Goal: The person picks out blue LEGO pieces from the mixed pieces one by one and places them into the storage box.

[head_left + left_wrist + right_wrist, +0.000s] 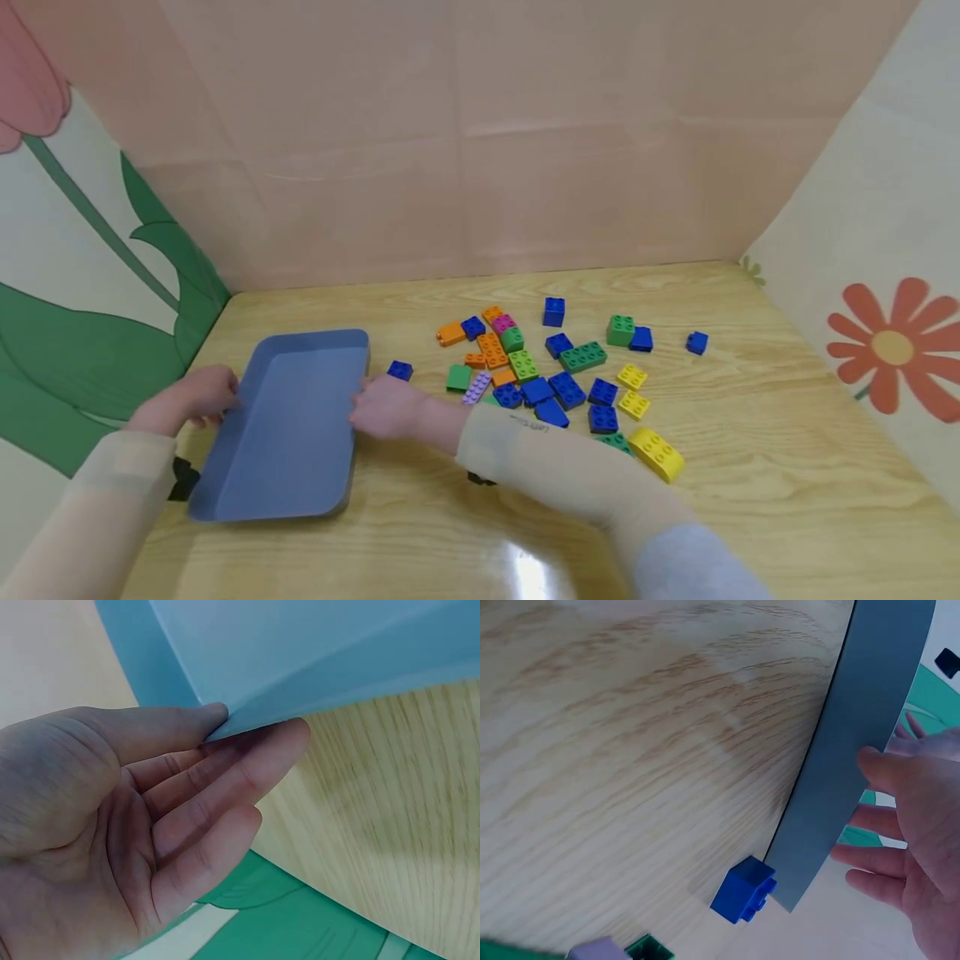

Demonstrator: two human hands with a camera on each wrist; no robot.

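Observation:
A shallow blue-grey tray (300, 417) lies on the left part of the table. My left hand (197, 398) pinches its left rim; in the left wrist view the thumb lies on top and the fingers reach beneath the edge. At the opposite long side, my right hand (390, 408) holds the right rim. The right wrist view has that thumb against the tray's outer wall (825, 765), with the other fingers at the rim. A small blue building brick (742, 889) sits just outside this wall, close to the right hand.
Several loose building bricks spread over the middle of the wooden table (787, 467), including a purple brick (477, 387), a green brick (583, 357) and a yellow arched brick (656, 454). The right forearm covers part of them. Upright panels border the back and sides.

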